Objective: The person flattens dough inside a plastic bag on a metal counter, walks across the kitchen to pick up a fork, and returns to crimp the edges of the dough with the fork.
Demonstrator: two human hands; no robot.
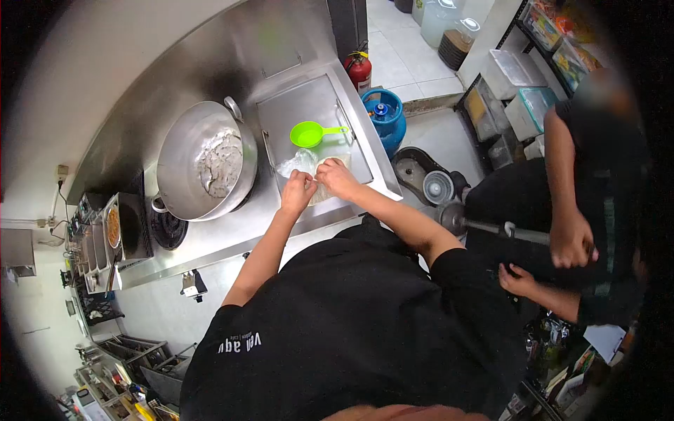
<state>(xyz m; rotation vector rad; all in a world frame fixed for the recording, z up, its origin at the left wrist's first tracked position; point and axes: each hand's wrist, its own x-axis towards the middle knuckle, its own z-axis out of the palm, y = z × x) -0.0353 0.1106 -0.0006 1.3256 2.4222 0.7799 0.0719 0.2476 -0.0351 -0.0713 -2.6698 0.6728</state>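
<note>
My left hand [300, 191] and my right hand [338, 179] are close together over the near part of a metal tray [284, 105]. Both have their fingers pinched at a plastic bag [319, 196] with pale contents, largely covered by my hands. Just beyond my left hand lies a crumpled clear plastic piece [298, 161]; whether it belongs to the same bag is unclear. A bright green scoop [307, 134] rests on the tray, its handle pointing right. Left of the tray stands a large metal pot [179, 165] with a greyish-white mass [220, 165] inside.
On my right a co-worker in dark clothes [547, 203] stands near a long-handled tool. A blue gas cylinder [386, 130] and a red fire extinguisher [359, 70] stand beyond the counter's right edge. A black burner [168, 231] and food containers [116, 228] are at left.
</note>
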